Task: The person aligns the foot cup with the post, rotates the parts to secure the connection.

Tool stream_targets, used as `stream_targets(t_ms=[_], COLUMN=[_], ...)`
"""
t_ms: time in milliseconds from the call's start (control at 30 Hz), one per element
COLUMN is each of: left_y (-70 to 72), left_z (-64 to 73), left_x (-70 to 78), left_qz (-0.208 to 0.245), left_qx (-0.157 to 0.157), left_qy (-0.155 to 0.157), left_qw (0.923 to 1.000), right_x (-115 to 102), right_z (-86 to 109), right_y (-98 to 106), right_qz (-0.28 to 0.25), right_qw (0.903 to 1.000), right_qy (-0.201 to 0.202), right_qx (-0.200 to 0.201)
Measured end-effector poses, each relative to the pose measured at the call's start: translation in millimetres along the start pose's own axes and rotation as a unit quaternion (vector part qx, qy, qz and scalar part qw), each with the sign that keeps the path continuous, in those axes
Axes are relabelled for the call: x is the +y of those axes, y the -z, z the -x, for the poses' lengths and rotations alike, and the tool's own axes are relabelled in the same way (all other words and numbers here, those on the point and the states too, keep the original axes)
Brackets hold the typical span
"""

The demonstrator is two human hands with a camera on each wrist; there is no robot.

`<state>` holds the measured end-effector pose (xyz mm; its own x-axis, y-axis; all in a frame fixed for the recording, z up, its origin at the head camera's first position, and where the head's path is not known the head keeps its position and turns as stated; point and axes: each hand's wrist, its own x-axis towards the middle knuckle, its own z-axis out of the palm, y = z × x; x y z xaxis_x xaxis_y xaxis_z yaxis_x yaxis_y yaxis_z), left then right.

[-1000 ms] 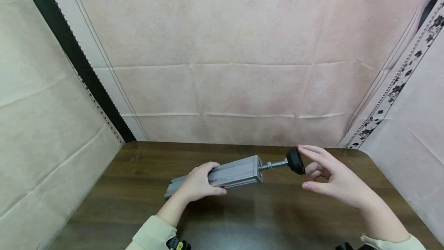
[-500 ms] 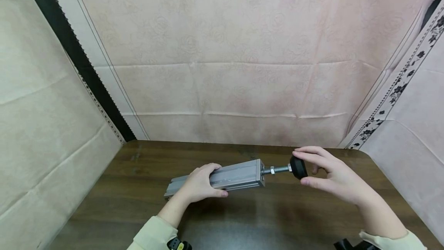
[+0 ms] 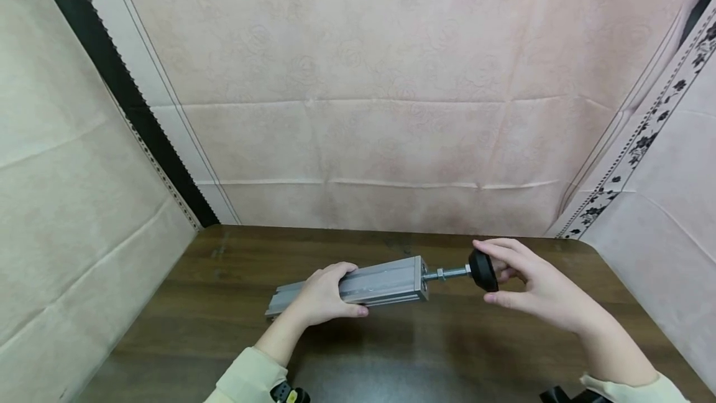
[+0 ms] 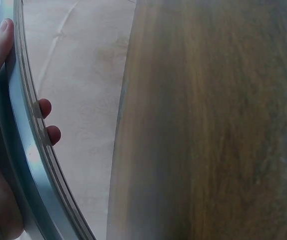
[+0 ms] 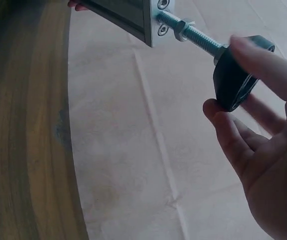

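My left hand [image 3: 325, 297] grips a grey aluminium profile [image 3: 386, 281] held at a slight tilt over the table. Its thumb and fingertips show on either side of the profile [image 4: 27, 135] in the left wrist view. From the profile's right end plate [image 5: 160, 25] juts a threaded rod [image 5: 203, 41] carrying a hex nut [image 5: 184, 30]. At the rod's tip sits a black levelling foot [image 3: 483, 270]. My right hand [image 3: 539, 288] pinches the foot by its rim, thumb on one side and fingers on the opposite side. The thumb is blurred in the right wrist view.
A brown wood-grain table [image 3: 224, 353] spreads beneath both hands. Pale cloth [image 3: 391, 142] hangs behind its far edge, with more cloth panels at left and right. A dark band [image 3: 128, 92] runs down the left corner.
My right thumb has come up against the foot's lower rim, where earlier only the fingers touched it. The profile and foot have shifted slightly right and down.
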<state>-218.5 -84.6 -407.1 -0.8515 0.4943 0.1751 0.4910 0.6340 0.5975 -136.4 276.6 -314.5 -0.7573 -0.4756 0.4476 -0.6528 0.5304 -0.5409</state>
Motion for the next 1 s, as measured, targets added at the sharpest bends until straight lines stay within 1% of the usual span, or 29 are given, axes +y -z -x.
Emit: stream_targets(t_ms=[133,233,367,467,533,633,733,833,867,933,1000], left_y=[-1.0,-1.8,-2.0,-1.5,-0.8,0.0,0.2,0.4,0.8,1.5,2.0], left_z=[0.6,0.3,-0.8,-1.1,-1.4,-2.1,-2.3,-2.8,-2.6,-2.0,-1.4], left_x=[-1.5,-2.5,-2.4,-1.0,-0.3,0.4,0.3,-0.2,-0.2,-0.2,-0.6], left_qz=[-0.001,0.000,-0.003,-0.004,-0.005,-0.005,-0.004,-0.004,-0.003,-0.003,-0.001], left_qx=[-0.004,-0.006,-0.006,-0.005,-0.006,-0.007,-0.009,-0.010,-0.010,-0.012,-0.014], left_qy=[0.004,0.005,0.003,0.003,0.003,0.000,-0.001,-0.006,-0.006,-0.004,0.001], left_qw=[1.0000,1.0000,1.0000,1.0000,1.0000,1.0000,0.9999,0.9999,0.9999,0.9999,0.9999], right_x=[1.2,3.2,4.5,4.1,3.0,1.5,1.1,1.6,1.6,1.5,1.2], right_z=[-1.9,-2.3,-2.1,-2.6,-3.3,-4.7,-6.6,-8.2,-8.5,-9.0,-9.1], right_y=[-2.3,-2.3,-2.2,-3.8,-5.0,-6.4,-8.0,-9.4,-9.7,-9.9,-10.1], right_qz=[0.013,0.028,0.025,0.016,0.013,0.012,0.018,0.021,0.019,0.018,0.012], right_qw=[0.9995,0.9994,0.9994,0.9996,0.9998,0.9994,0.9983,0.9969,0.9968,0.9969,0.9974], right_qy=[-0.022,-0.005,0.023,0.023,0.013,-0.002,0.011,0.037,0.040,0.040,0.031], right_qx=[0.019,0.021,-0.002,-0.007,0.003,0.031,0.054,0.066,0.067,0.066,0.064])
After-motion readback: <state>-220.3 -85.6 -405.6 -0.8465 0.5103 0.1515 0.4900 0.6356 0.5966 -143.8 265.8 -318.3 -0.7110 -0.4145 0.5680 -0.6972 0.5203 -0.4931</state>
